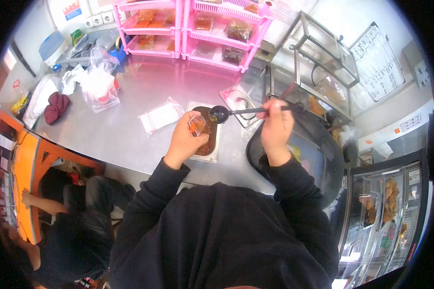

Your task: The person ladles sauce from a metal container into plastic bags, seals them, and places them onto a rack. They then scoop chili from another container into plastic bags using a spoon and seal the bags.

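My left hand is closed around a small clear plastic bag with something orange-red in it. Just below it on the steel table sits a rectangular metal food pan holding a dark reddish-brown sauce. A black ladle reaches in from the right, its bowl over the pan and close to the bag, with some food in it. My right hand grips the ladle by its long handle. The metal lid lies behind the pan. To the left is a pack of clear bags.
Pink racks with bagged food line the back. Plastic bags and a maroon cloth lie left. A large black lidded pot and a glass-and-metal case stand right. Another person sits at lower left.
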The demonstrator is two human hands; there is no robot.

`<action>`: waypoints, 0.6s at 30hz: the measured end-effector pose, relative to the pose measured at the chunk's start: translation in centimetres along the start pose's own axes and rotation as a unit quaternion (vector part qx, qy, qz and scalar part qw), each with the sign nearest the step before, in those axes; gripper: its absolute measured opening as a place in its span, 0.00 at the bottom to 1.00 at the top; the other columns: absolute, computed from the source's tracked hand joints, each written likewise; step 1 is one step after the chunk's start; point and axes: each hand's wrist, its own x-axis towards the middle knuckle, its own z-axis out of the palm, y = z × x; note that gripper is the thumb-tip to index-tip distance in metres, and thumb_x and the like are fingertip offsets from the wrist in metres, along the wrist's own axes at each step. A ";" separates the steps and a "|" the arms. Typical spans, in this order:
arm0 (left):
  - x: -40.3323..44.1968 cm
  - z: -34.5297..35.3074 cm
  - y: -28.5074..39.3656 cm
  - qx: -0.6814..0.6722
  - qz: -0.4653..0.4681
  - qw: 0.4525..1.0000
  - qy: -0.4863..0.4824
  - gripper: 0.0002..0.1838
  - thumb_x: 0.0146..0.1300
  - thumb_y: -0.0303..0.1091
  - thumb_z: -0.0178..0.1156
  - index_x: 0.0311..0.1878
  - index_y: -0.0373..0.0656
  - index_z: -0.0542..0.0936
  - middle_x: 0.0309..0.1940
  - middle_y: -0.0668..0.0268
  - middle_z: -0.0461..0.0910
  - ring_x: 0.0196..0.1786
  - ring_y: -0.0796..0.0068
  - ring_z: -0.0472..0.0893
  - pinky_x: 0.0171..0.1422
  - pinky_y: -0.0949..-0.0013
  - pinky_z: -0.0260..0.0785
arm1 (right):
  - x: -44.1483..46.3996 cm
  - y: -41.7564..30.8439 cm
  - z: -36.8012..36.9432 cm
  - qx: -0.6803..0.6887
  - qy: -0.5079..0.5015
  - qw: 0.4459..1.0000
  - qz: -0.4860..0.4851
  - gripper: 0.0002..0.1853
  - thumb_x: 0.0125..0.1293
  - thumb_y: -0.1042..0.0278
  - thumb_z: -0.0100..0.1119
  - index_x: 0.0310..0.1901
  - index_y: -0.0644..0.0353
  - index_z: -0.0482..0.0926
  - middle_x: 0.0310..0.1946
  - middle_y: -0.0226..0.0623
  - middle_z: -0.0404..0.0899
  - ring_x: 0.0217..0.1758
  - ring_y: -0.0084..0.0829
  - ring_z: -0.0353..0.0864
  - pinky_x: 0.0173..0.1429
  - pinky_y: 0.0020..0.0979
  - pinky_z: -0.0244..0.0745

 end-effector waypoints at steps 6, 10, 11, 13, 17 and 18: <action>1.4 -0.3 0.8 0.253 0.117 0.958 0.073 0.34 0.35 0.30 0.62 0.51 0.36 0.64 0.45 0.52 0.68 0.48 0.54 0.70 0.52 0.60 0.63 | -1.5 -0.2 0.0 -0.237 -0.330 0.912 0.048 0.11 0.63 0.65 0.49 0.30 0.64 0.75 0.29 0.36 0.75 0.33 0.30 0.73 0.39 0.28 0.68; 2.2 -0.7 1.7 0.295 0.116 0.948 0.042 0.40 0.33 0.33 0.63 0.55 0.37 0.61 0.43 0.54 0.66 0.49 0.56 0.67 0.53 0.61 0.60 | -1.7 1.5 -0.4 -0.255 -0.317 0.912 0.055 0.11 0.63 0.63 0.49 0.32 0.62 0.76 0.29 0.36 0.77 0.33 0.36 0.73 0.41 0.31 0.67; 2.2 -0.8 2.3 0.312 0.104 0.944 0.020 0.42 0.32 0.35 0.63 0.56 0.37 0.60 0.42 0.54 0.66 0.49 0.56 0.67 0.53 0.62 0.59 | -1.8 2.0 -0.4 -0.253 -0.314 0.912 0.077 0.11 0.63 0.63 0.49 0.32 0.62 0.76 0.29 0.36 0.77 0.33 0.37 0.73 0.41 0.32 0.67; 2.8 -1.0 2.6 0.296 0.096 0.950 -0.021 0.43 0.34 0.36 0.62 0.59 0.38 0.58 0.41 0.55 0.65 0.48 0.57 0.66 0.53 0.63 0.58 | -2.3 3.5 -0.8 -0.224 -0.314 0.920 0.075 0.11 0.62 0.62 0.49 0.34 0.61 0.76 0.31 0.36 0.77 0.36 0.37 0.73 0.42 0.32 0.67; 4.7 -1.7 -0.3 0.175 0.097 0.979 -0.048 0.38 0.43 0.35 0.55 0.62 0.39 0.58 0.39 0.56 0.64 0.46 0.58 0.65 0.54 0.64 0.56 | -2.6 5.1 -1.0 -0.234 -0.367 0.898 0.064 0.11 0.61 0.62 0.50 0.37 0.59 0.77 0.33 0.37 0.77 0.41 0.38 0.72 0.45 0.34 0.67; 4.9 -1.7 -0.4 0.149 0.095 0.983 -0.041 0.36 0.46 0.33 0.53 0.62 0.40 0.58 0.39 0.56 0.64 0.45 0.58 0.64 0.54 0.64 0.56 | -2.8 4.9 -0.9 -0.220 -0.356 0.899 0.127 0.13 0.59 0.60 0.53 0.40 0.58 0.77 0.37 0.38 0.75 0.42 0.38 0.71 0.47 0.35 0.65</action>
